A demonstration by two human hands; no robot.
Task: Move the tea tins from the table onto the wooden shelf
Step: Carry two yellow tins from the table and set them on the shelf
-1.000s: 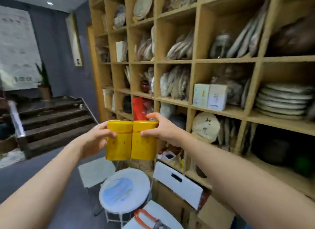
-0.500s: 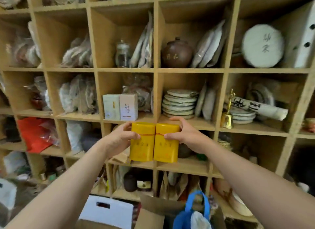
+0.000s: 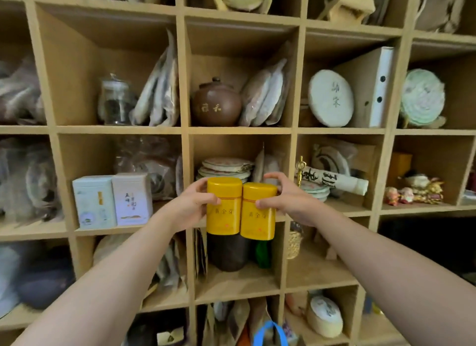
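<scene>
In front of a crowded wooden shelf [image 3: 184, 130], a person holds two yellow tea tins side by side in the air, level with the middle row of cubbies. Two pale boxes [image 3: 113, 201] stand in the cubby to the left. The left hand [image 3: 192, 204] wraps its fingers round the left tin [image 3: 223, 206]; the right hand [image 3: 288, 198] grips the right tin [image 3: 258, 213], fingers over the lid, thumb on the front. The tins touch along their sides, upright (the right one sits slightly lower). Rigid and smooth, they look light but likely slippery; a hold on the body below the lid seems safest. A rolled scroll [image 3: 334, 180] lies in the cubby beyond.
</scene>
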